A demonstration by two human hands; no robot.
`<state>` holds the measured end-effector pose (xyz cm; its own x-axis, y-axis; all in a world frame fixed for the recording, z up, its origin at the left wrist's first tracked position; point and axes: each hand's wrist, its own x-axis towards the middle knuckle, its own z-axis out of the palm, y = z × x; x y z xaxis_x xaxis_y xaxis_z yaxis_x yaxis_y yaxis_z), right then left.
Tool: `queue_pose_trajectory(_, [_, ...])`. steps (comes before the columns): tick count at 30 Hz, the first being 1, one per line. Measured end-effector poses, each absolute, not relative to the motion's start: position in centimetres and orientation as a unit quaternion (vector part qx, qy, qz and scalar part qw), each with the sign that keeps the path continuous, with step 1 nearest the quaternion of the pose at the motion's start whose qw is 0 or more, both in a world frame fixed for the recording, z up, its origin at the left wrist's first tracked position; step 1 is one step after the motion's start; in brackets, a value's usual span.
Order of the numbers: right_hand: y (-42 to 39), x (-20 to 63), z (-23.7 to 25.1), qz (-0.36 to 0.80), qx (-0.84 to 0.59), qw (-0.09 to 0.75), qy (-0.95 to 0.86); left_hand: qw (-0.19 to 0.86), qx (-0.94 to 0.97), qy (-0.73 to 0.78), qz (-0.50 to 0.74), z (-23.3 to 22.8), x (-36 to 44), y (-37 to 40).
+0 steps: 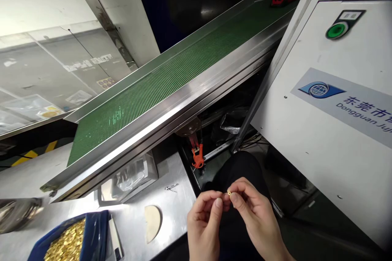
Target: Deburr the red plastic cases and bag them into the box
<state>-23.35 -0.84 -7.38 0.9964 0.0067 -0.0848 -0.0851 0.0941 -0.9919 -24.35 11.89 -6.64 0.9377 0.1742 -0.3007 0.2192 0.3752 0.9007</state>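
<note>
Above my lap, my right hand [255, 214] pinches a small gold-coloured metal piece with a hole [229, 193] between thumb and forefinger. My left hand [203, 222] is closed close beside it, fingertips reaching toward the piece; whether something sits between its own thumb and fingers cannot be made out. To the left, on the metal table, a blue bin [97, 234] holds a heap of small gold-coloured metal parts [69, 244]. A white-handled tool, perhaps a utility knife [115, 237], lies along the bin's side.
A green conveyor belt [171, 71] slopes across behind the table [174, 179]. On the table are a half-round pale pad [152, 222], a small metal tool [171, 187] and a clear plastic-lined box [131, 177]. A white machine cabinet [330, 57] stands right; orange-handled pliers [198, 157] hang below the conveyor.
</note>
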Motion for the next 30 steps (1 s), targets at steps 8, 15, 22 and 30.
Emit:
queue_pose_trajectory(8, [-0.9, -23.3, -7.2, 0.107, -0.660, 0.744, 0.005, 0.717, 0.677, 0.073, 0.152, -6.9, -24.8, 12.1])
queue_pose_trajectory(15, [-0.8, -23.1, -7.1, 0.159, -0.618, 0.770, 0.015, 0.674, 0.705, 0.010, 0.221, -7.3, -24.8, 12.6])
queue_pose_trajectory(22, [-1.1, -22.7, -6.8, 0.196, -0.587, 0.785, 0.029, 0.642, 0.736, -0.058, 0.207, -8.1, -24.3, 13.6])
queue_pose_trajectory(30, [-1.3, -22.9, -6.2, 0.223, -0.566, 0.791, 0.063, 0.655, 0.727, -0.042, 0.202, -8.6, -24.2, 13.6])
